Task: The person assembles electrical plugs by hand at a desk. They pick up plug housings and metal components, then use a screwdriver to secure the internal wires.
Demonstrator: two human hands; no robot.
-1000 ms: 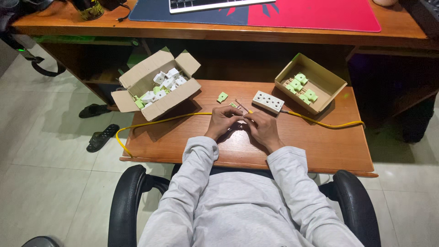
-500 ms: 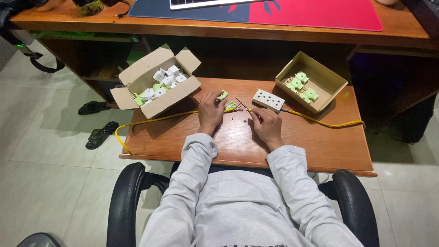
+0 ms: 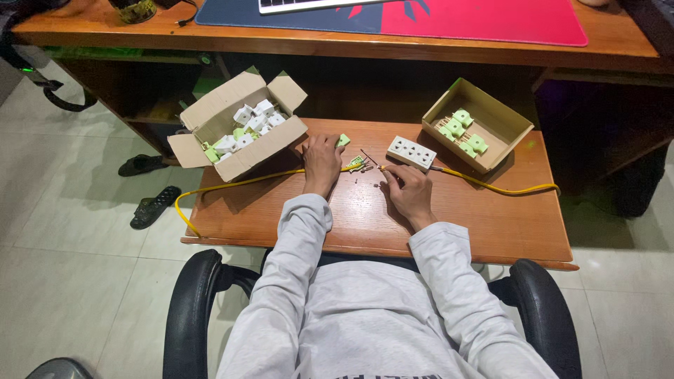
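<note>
My left hand [image 3: 323, 163] rests on the low wooden table [image 3: 491, 224], palm down, with its fingertips at a small green plug part [image 3: 343, 140]. My right hand [image 3: 408, 193] has its fingertips pinched on the yellow cable [image 3: 491, 186] just left of a white socket strip [image 3: 412, 152]. Between my hands lie a small green and white part [image 3: 356, 163] and a thin dark rod [image 3: 369, 158]. A few tiny bits sit beside them. Another stretch of yellow cable [image 3: 239, 184] runs left under my left hand and loops over the table's edge.
An open cardboard box [image 3: 203, 116] of white and green plug parts stands at the table's left. A smaller box [image 3: 516, 133] with green parts stands at the right. Behind is a desk with a red and blue mat [image 3: 449, 17]. Sandals [image 3: 151, 203] lie on the tiled floor.
My hands were together on a small part a second ago. They have since parted: the left reached up and left to the green part, and the right stayed by the cable.
</note>
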